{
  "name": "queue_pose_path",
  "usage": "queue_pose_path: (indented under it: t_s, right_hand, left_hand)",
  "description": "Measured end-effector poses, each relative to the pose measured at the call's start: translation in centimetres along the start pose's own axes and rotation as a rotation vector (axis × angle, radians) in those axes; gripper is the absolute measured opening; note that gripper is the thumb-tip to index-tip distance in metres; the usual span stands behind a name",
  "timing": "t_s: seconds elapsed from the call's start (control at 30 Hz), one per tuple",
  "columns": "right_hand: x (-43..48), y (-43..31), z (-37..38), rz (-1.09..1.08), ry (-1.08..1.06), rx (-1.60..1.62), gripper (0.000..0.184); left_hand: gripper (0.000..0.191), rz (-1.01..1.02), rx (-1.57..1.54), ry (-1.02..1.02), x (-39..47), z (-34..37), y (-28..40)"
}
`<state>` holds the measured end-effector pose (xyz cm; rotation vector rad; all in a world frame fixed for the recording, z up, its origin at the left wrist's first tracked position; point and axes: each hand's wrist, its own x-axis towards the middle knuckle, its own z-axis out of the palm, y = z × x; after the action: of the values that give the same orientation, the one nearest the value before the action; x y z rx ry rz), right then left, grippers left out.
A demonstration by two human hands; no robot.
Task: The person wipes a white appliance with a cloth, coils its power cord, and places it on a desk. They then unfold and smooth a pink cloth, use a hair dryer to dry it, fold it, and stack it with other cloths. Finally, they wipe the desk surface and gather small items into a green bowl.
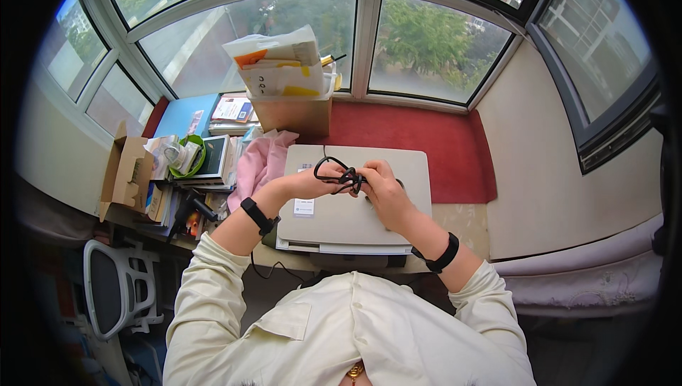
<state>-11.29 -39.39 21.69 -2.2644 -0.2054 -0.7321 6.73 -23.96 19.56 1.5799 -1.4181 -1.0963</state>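
Both hands meet over the lid of a pale flatbed printer (346,226) that lies before me. A black cable (349,177), looped into a loose bundle, is between them. My left hand (317,179) holds the bundle from the left, its fingers partly hidden behind the loops. My right hand (386,191) pinches the bundle's right side between thumb and fingers. A thin strand of cable runs up to the printer's back edge, and a short dark end shows just right of my right hand. Stickers are on the left of the lid.
Left of the printer lie a pink cloth (261,165), stacked books (216,159), a green basket (192,157), an open cardboard box (128,173) and a black hand-held device (194,207). Behind stands a box of papers (290,114) by a red mat (383,125) under the windows.
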Motion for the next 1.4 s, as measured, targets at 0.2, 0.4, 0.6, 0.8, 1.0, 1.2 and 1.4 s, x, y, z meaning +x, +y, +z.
queue_pose_path:
  t_s: [0.2,0.4,0.6,0.8,1.0,1.2,1.4]
  right_hand:
    - [1.2,0.4,0.0,0.461,-0.150,0.360,0.015]
    - [2.4,1.6,0.4,0.753,-0.165,0.678,0.019]
    - [2.6,1.5,1.2,0.850,-0.270,0.848,0.023]
    - [2.3,1.0,1.6,0.694,-0.175,0.921,0.028]
    - [0.9,0.9,3.4,0.463,-0.194,0.548,0.047]
    - [0.6,1.4,3.4,0.641,-0.147,0.914,0.049]
    - [0.7,0.6,3.2,0.715,-0.138,1.130,0.044]
  left_hand:
    - [0.030,0.129,0.566,0.730,-1.6,1.3,0.2]
    - [0.046,0.321,0.316,0.890,-3.5,6.2,1.7]
    - [0.036,0.542,0.782,0.659,-3.1,8.7,2.4]
    - [0.007,0.086,0.193,0.702,-3.3,8.1,4.0]
    - [0.026,-0.217,0.400,0.617,-3.0,7.6,5.9]
    - [0.027,-0.399,0.315,0.572,-3.5,6.7,6.3]
    - [0.031,-0.437,0.571,0.534,-3.5,6.7,5.7]
